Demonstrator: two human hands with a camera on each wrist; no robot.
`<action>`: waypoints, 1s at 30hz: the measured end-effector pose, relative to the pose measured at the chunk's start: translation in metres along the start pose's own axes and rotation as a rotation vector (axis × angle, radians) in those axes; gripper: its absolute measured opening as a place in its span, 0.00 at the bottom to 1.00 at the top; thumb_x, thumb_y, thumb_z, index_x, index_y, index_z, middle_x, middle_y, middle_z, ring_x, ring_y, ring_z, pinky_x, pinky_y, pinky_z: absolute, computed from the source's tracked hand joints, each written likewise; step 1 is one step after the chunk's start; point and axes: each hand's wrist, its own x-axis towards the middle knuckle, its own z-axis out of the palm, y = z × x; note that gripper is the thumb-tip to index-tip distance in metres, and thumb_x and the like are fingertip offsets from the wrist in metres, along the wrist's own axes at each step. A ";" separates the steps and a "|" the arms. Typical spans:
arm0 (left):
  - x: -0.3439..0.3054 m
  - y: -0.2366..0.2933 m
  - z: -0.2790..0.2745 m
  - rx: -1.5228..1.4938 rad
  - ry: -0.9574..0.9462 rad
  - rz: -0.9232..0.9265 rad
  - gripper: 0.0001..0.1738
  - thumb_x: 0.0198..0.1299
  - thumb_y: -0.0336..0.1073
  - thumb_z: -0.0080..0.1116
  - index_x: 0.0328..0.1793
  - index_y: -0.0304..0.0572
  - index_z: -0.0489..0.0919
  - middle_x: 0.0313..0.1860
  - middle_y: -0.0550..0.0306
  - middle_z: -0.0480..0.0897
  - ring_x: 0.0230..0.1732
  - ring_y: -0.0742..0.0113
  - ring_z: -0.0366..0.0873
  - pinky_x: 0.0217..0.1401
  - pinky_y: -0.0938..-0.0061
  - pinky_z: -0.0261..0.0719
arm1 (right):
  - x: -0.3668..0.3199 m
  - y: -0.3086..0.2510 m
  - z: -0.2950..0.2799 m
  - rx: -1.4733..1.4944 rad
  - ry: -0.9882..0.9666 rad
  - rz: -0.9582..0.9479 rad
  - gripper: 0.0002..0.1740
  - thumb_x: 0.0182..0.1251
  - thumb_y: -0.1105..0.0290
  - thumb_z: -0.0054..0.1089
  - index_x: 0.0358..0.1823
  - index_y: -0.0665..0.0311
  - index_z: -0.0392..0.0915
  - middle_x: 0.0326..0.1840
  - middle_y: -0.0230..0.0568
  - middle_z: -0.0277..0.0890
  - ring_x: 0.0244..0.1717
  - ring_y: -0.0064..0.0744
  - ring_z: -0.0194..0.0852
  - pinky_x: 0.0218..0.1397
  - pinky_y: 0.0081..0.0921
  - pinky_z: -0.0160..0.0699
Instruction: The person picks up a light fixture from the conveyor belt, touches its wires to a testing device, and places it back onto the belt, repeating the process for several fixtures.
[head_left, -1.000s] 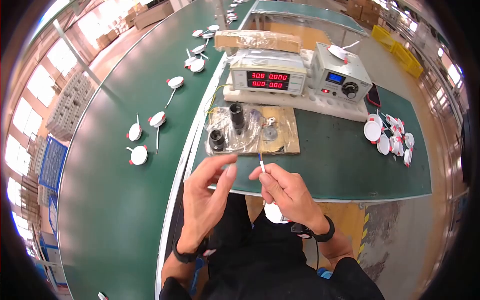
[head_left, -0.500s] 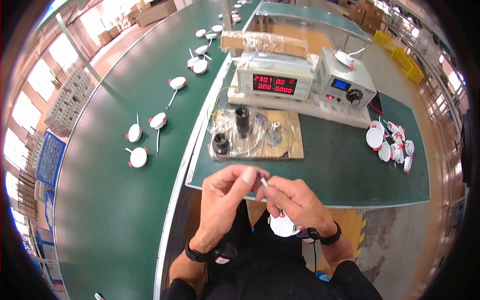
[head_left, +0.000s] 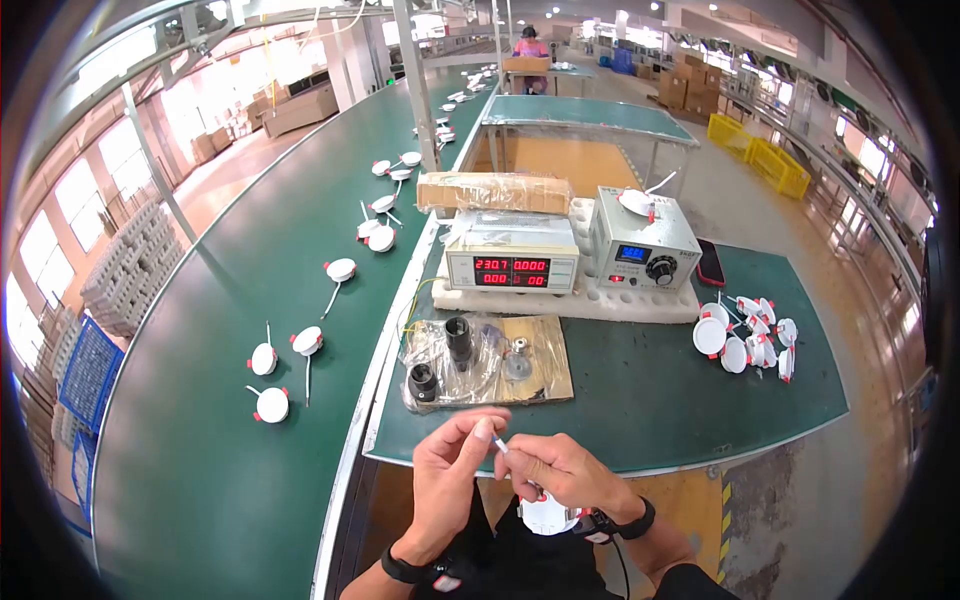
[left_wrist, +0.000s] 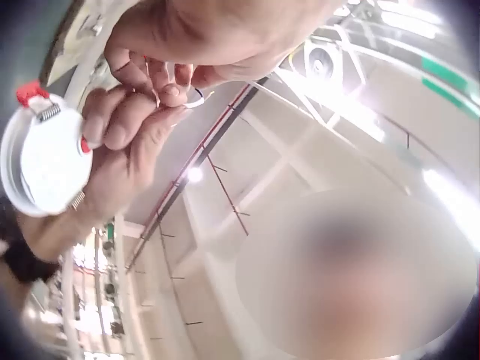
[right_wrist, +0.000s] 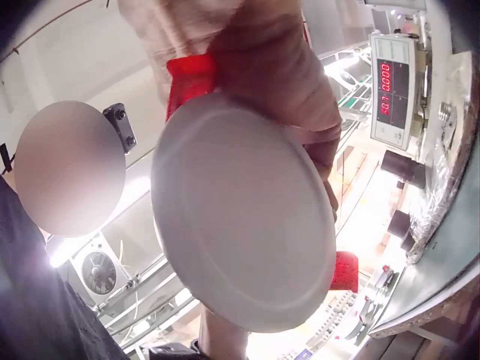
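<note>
A round white LED downlight (head_left: 548, 515) with red-ended spring clips hangs below my right hand (head_left: 562, 468). That hand pinches the downlight's short white cable (head_left: 503, 448) between thumb and fingers. My left hand (head_left: 448, 482) meets it from the left, thumb and forefinger pinching the thin wires at the cable's end. Up close in the left wrist view, both hands' fingertips come together around the cable (left_wrist: 196, 102), with a dark blue wire showing. The downlight's white face (right_wrist: 244, 217) fills the middle of the right wrist view and hides part of the right hand.
Ahead, a board (head_left: 545, 385) carries black sockets (head_left: 458, 342). Behind it stand a power meter (head_left: 512, 268) with red digits and a grey box with a dial (head_left: 645, 240). More downlights (head_left: 735, 352) are piled right; others lie along the green conveyor (head_left: 200, 450).
My left hand has moved from apart to the cable's wire ends, its fingers closing there. The right hand keeps its hold on the cable. The head view has tilted upward and the meter's digits have changed.
</note>
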 end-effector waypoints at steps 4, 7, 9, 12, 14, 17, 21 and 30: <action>0.001 0.005 0.006 0.521 -0.023 0.347 0.11 0.74 0.34 0.57 0.49 0.33 0.86 0.57 0.47 0.86 0.57 0.57 0.81 0.62 0.67 0.76 | 0.001 0.010 -0.002 0.039 0.035 -0.019 0.21 0.87 0.57 0.42 0.43 0.66 0.76 0.20 0.29 0.68 0.22 0.18 0.64 0.27 0.22 0.65; 0.003 0.000 0.004 0.478 -0.056 0.251 0.11 0.71 0.34 0.61 0.50 0.34 0.87 0.57 0.47 0.87 0.59 0.55 0.82 0.64 0.64 0.76 | 0.002 0.015 -0.002 0.050 0.062 0.005 0.21 0.87 0.57 0.42 0.42 0.66 0.75 0.20 0.29 0.69 0.22 0.18 0.64 0.28 0.22 0.65; 0.007 -0.004 0.001 0.460 -0.056 0.187 0.11 0.70 0.34 0.63 0.52 0.34 0.86 0.57 0.47 0.87 0.58 0.56 0.82 0.64 0.64 0.77 | 0.003 0.017 -0.002 0.055 0.073 0.017 0.21 0.86 0.57 0.43 0.41 0.67 0.75 0.20 0.29 0.69 0.22 0.18 0.64 0.27 0.22 0.65; 0.018 0.001 0.002 0.419 -0.053 0.204 0.11 0.67 0.30 0.65 0.53 0.37 0.87 0.54 0.46 0.88 0.60 0.55 0.83 0.65 0.64 0.77 | 0.004 0.017 -0.004 0.037 0.074 0.026 0.21 0.86 0.56 0.43 0.41 0.67 0.75 0.20 0.29 0.69 0.21 0.17 0.65 0.27 0.22 0.66; 0.026 -0.001 -0.004 0.472 -0.137 0.355 0.13 0.65 0.27 0.64 0.55 0.38 0.87 0.52 0.47 0.89 0.63 0.53 0.83 0.65 0.65 0.78 | 0.005 0.020 -0.004 0.020 0.074 0.059 0.21 0.86 0.56 0.43 0.41 0.67 0.75 0.20 0.29 0.69 0.21 0.17 0.65 0.26 0.21 0.66; 0.026 -0.012 -0.006 0.557 -0.111 0.299 0.14 0.73 0.30 0.58 0.60 0.38 0.86 0.49 0.51 0.89 0.46 0.73 0.83 0.37 0.79 0.81 | 0.008 0.032 -0.002 0.161 0.079 0.054 0.18 0.86 0.58 0.43 0.44 0.66 0.74 0.21 0.29 0.72 0.21 0.15 0.66 0.25 0.19 0.66; 0.020 -0.033 -0.008 0.142 -0.102 -0.073 0.30 0.79 0.43 0.52 0.80 0.34 0.66 0.58 0.52 0.84 0.53 0.71 0.82 0.54 0.75 0.81 | 0.017 0.030 -0.003 0.245 0.211 0.062 0.20 0.87 0.57 0.41 0.51 0.66 0.77 0.22 0.30 0.74 0.21 0.14 0.68 0.24 0.15 0.64; 0.001 -0.075 -0.017 -0.632 -0.381 -0.672 0.33 0.70 0.27 0.57 0.78 0.29 0.60 0.63 0.36 0.79 0.59 0.40 0.84 0.54 0.56 0.93 | 0.046 0.066 -0.022 0.032 0.457 0.081 0.24 0.85 0.54 0.45 0.53 0.70 0.79 0.25 0.32 0.78 0.23 0.14 0.71 0.28 0.15 0.70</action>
